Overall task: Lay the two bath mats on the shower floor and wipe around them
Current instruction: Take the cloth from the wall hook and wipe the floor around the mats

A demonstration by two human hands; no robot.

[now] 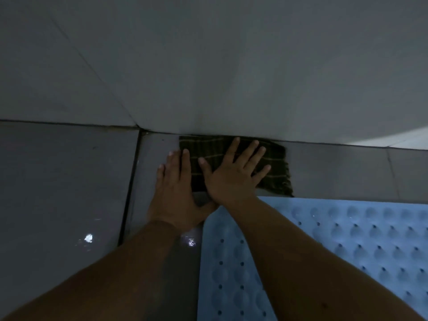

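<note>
Against the foot of the wall, the right hand [234, 174] lies flat, fingers spread, pressing a dark striped cloth [275, 174] to the wet floor [335, 172]. Beside it the left hand [173, 193], fingers straight, rests on the cloth's edge. Just behind, a blue bath mat [335, 251] lies on the floor.

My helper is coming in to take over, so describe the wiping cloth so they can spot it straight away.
Find the wall where it meets the floor, just beyond the blue bath mat. The cloth lies flat there under the right hand. It is dark green with pale stripes, unlike the plain grey tiles.
</note>
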